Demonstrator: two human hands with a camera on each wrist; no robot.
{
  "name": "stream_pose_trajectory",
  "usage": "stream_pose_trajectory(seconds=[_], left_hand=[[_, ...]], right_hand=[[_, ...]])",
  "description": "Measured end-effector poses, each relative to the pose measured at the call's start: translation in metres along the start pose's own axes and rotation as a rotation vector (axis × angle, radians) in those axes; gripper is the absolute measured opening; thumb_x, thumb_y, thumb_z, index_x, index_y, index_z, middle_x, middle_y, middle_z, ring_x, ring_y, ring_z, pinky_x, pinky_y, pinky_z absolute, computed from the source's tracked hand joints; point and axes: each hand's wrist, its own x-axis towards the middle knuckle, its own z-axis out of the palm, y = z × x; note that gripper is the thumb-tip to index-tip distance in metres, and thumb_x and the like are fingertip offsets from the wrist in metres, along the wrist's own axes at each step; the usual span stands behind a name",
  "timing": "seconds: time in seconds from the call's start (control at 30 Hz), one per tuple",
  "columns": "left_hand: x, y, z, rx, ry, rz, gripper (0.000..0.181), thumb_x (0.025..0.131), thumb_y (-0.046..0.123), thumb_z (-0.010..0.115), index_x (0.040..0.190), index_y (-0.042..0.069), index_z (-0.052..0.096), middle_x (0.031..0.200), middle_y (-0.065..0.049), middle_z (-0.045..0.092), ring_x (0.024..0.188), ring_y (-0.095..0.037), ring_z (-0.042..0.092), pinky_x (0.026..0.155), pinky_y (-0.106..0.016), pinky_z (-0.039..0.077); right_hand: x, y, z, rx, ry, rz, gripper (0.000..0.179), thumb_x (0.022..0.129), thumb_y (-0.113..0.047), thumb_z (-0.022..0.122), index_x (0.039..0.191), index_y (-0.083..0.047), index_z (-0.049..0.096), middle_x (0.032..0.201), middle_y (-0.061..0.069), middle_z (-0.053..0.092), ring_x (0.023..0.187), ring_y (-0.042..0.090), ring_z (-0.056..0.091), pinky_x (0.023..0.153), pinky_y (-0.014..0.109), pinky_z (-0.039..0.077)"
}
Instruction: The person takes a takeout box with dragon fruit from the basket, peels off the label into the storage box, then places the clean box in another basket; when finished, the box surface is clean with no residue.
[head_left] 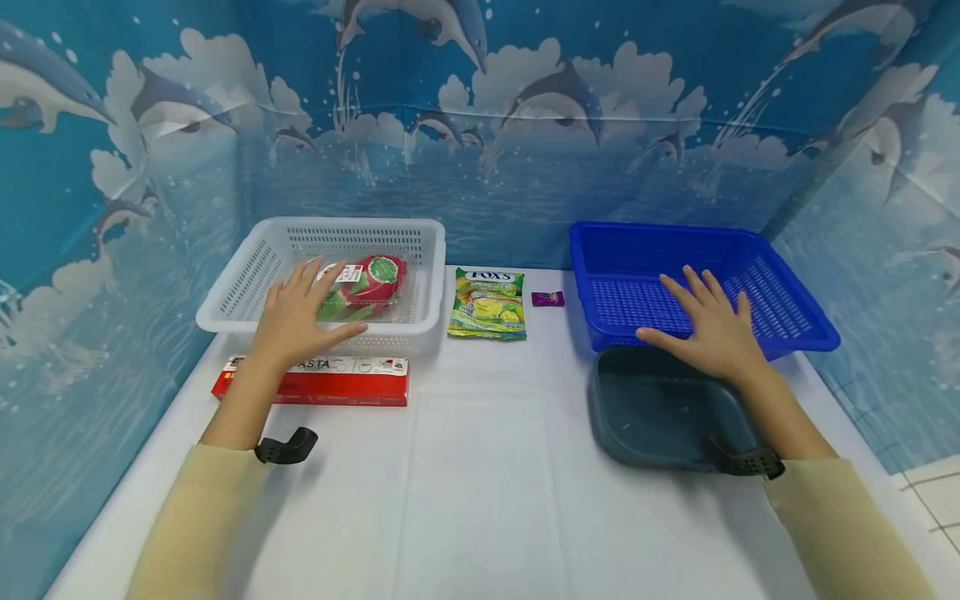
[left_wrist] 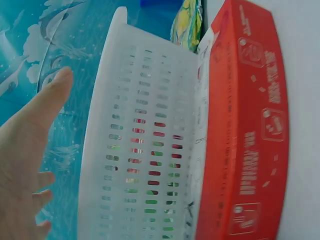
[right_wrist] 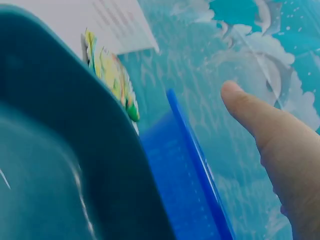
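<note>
While in white basket: red pack.

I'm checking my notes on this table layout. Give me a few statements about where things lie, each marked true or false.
1. A red and green packet lies inside the white basket. True.
2. The blue basket holds the candy bag. False: the candy bag lies on the table between the two baskets, and nothing shows in the visible part of the blue basket.
3. The red box lies on the table in front of the white basket. True.
4. The left hand grips the red box. False: it is open, fingers spread over the white basket's front rim.
5. The dark tray sits in front of the blue basket, under the right hand. True.
</note>
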Motion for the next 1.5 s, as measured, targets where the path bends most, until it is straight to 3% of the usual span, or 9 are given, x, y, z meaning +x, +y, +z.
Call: stream_pose_trajectory(seconds=[0.17,0.37,0.5,0.6,0.7,0.8,1.1,1.33,1.5], left_hand=[[-0.017,-0.001,0.011,-0.107,0.203,-0.014,0.08,0.083,0.044,0.07,0.15,0.013,0.037,0.151,-0.017,0.037,0.138,-0.037,0.032,0.11,-0.063,0.022],[-0.039,0.002,0.027,-0.254,0.481,-0.04,0.054,0.09,0.024,0.067,0.138,0.005,0.052,0.136,-0.018,0.055,0.125,-0.036,0.052,0.1,-0.056,0.042],[-0.046,0.008,0.034,-0.32,0.648,-0.021,0.035,0.089,0.012,0.067,0.121,-0.003,0.062,0.113,-0.019,0.067,0.103,-0.034,0.064,0.089,-0.048,0.052],[-0.049,0.009,0.041,-0.353,0.734,-0.032,0.021,0.089,0.005,0.064,0.107,-0.006,0.065,0.091,-0.018,0.069,0.081,-0.031,0.066,0.078,-0.03,0.054],[-0.051,0.009,0.046,-0.384,0.755,-0.101,0.017,0.09,0.005,0.062,0.102,-0.006,0.066,0.082,-0.018,0.068,0.071,-0.031,0.065,0.07,-0.011,0.046],[-0.053,0.011,0.05,-0.424,0.735,-0.19,0.02,0.092,0.009,0.061,0.105,-0.006,0.065,0.085,-0.019,0.068,0.072,-0.032,0.067,0.067,-0.002,0.039],[-0.053,0.018,0.059,-0.626,0.644,-0.382,0.032,0.099,0.02,0.053,0.121,-0.002,0.056,0.096,-0.017,0.071,0.076,-0.026,0.071,0.056,-0.007,0.043],[-0.046,0.025,0.058,-0.965,0.573,-0.469,0.04,0.097,0.021,0.06,0.124,-0.003,0.043,0.096,-0.02,0.064,0.072,-0.011,0.071,0.066,-0.015,0.053],[-0.037,0.037,0.056,-1.275,0.659,-0.612,0.032,0.094,0.006,0.062,0.116,0.006,0.039,0.093,-0.01,0.047,0.07,-0.014,0.066,0.07,-0.02,0.055]], right_hand=[[-0.012,-0.015,0.007,0.083,0.1,-0.011,0.089,0.086,-0.057,0.064,0.153,-0.008,0.029,0.159,0.021,0.014,0.147,0.036,0.0,0.105,0.069,-0.014],[-0.02,-0.04,0.018,0.17,0.174,-0.043,0.079,0.089,-0.051,0.065,0.146,-0.002,0.041,0.155,0.023,0.026,0.146,0.038,0.012,0.109,0.068,-0.003],[-0.021,-0.058,0.023,0.219,0.211,-0.092,0.071,0.09,-0.046,0.066,0.142,-0.001,0.046,0.152,0.024,0.032,0.143,0.041,0.019,0.106,0.073,0.007],[-0.021,-0.071,0.027,0.256,0.231,-0.131,0.065,0.09,-0.041,0.067,0.139,-0.001,0.05,0.149,0.024,0.037,0.141,0.043,0.025,0.104,0.074,0.014],[-0.019,-0.083,0.031,0.283,0.239,-0.16,0.061,0.09,-0.037,0.069,0.137,-0.002,0.052,0.147,0.023,0.041,0.139,0.043,0.029,0.105,0.072,0.017],[-0.016,-0.096,0.035,0.29,0.241,-0.18,0.059,0.089,-0.035,0.07,0.135,-0.002,0.054,0.145,0.021,0.044,0.138,0.042,0.032,0.105,0.07,0.021],[-0.003,-0.127,0.043,0.343,0.204,-0.179,0.057,0.09,-0.039,0.067,0.135,-0.005,0.056,0.144,0.017,0.047,0.137,0.038,0.034,0.106,0.066,0.025],[0.007,-0.144,0.05,0.386,0.188,-0.181,0.056,0.09,-0.039,0.068,0.134,-0.007,0.057,0.142,0.014,0.049,0.135,0.034,0.038,0.106,0.063,0.03],[0.014,-0.159,0.053,0.412,0.167,-0.179,0.057,0.089,-0.041,0.069,0.135,-0.008,0.058,0.143,0.012,0.049,0.136,0.032,0.037,0.106,0.062,0.03]])
